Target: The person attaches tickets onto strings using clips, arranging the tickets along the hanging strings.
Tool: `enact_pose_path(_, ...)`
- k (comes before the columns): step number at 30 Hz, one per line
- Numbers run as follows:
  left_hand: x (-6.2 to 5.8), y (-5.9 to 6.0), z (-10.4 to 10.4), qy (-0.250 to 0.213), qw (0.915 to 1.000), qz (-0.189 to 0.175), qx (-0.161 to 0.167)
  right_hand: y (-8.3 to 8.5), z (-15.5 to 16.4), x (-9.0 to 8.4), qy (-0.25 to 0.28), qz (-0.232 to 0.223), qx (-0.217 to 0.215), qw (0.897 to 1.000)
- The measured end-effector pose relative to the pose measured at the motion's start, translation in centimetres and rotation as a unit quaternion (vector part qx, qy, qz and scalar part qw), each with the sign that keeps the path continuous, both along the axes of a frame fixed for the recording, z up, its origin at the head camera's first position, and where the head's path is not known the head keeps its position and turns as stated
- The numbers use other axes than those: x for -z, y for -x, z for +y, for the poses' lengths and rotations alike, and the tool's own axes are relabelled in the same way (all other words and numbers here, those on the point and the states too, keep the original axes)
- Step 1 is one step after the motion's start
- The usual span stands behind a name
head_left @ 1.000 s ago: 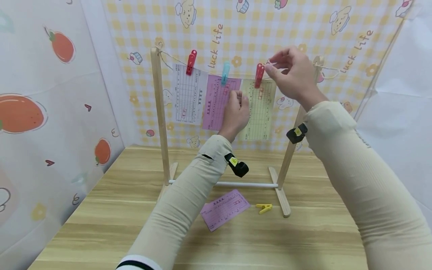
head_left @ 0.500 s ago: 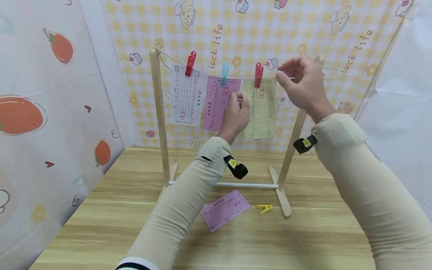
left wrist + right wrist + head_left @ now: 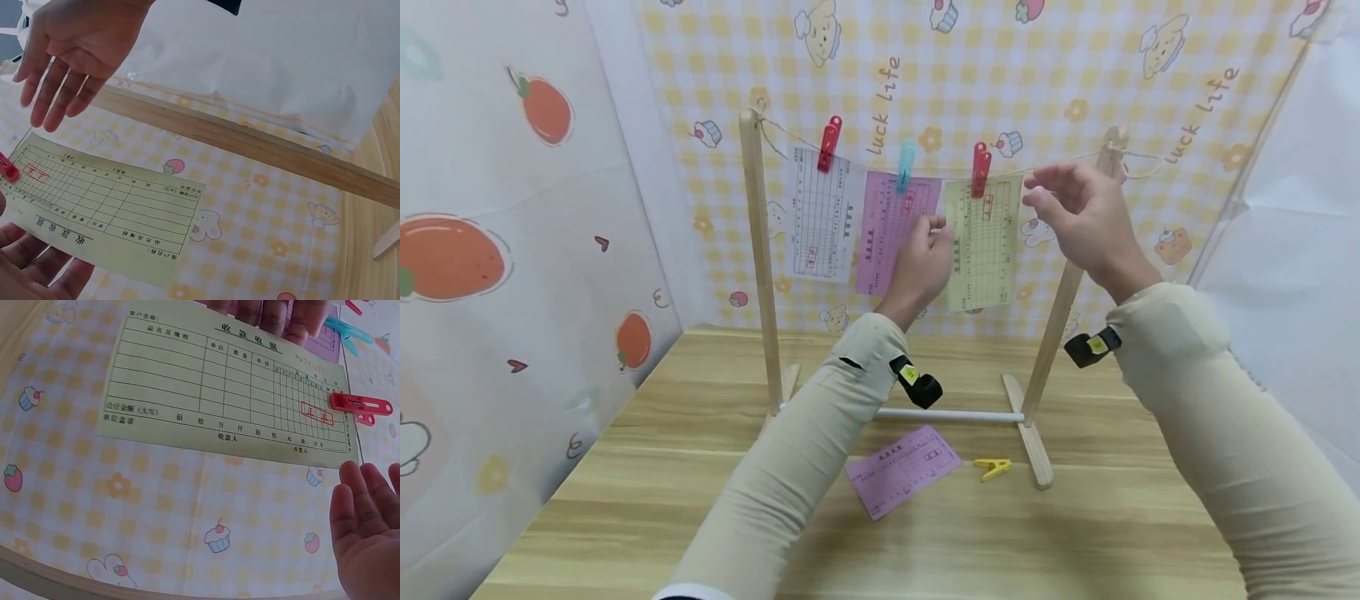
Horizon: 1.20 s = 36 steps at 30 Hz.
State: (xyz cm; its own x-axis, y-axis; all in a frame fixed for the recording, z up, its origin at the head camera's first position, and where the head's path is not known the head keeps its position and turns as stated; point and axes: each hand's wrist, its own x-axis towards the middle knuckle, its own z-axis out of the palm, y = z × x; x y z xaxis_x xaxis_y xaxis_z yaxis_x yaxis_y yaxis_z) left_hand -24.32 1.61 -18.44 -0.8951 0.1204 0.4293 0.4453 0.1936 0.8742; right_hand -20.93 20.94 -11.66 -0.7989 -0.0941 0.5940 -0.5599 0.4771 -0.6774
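Yellow-green receipt slip [image 3: 983, 242] hung from the string [image 3: 1060, 160] of a wooden rack [image 3: 758, 258], pinned at its top edge by a red clothespin [image 3: 980, 169], beside a pink slip [image 3: 891, 233] under a blue clothespin [image 3: 906, 165] and a white slip [image 3: 820, 215] under another red clothespin [image 3: 828, 143]. Left hand [image 3: 921, 265] at the slip's left edge, grip closed lightly on the paper. Right hand [image 3: 1086, 218] just right of the slip, touching nothing, fingers [image 3: 59, 94] loosely spread. Judged thin, light, limp, easily creased or torn at the pin; best taken by a gentle pinch along a side edge. On the tabletop [image 3: 625, 500], a second pink slip [image 3: 901, 470] and a yellow clothespin [image 3: 993, 468].
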Motion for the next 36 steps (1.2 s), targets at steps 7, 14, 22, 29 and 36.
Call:
enact_pose_path(7, 0.6, -0.2, -1.4, 0.003, 0.9995, -0.014, 0.026, 0.0, -0.1, 1.5, 0.001, -0.007, -0.035, 0.999)
enact_pose_path(14, 0.4, -0.5, -2.2, 0.002, 0.9988, -0.021, 0.043, -0.4, 0.3, 2.1, -0.010, -0.016, -0.030, 0.999)
enact_pose_path(22, 0.2, -1.0, -2.5, 0.017, 0.9984, -0.017, 0.051, -0.8, 1.3, 3.4, 0.009, -0.005, -0.049, 0.999)
enact_pose_path(29, 1.2, -1.1, -3.1, 0.025, 0.9982, -0.025, 0.049, -0.8, 2.2, 5.4, 0.012, -0.022, -0.051, 0.998)
enact_pose_path(36, 2.4, -1.0, -4.2, 0.028, 0.9977, -0.034, 0.052, -0.8, 2.7, 7.0, 0.007, -0.044, -0.057, 0.997)
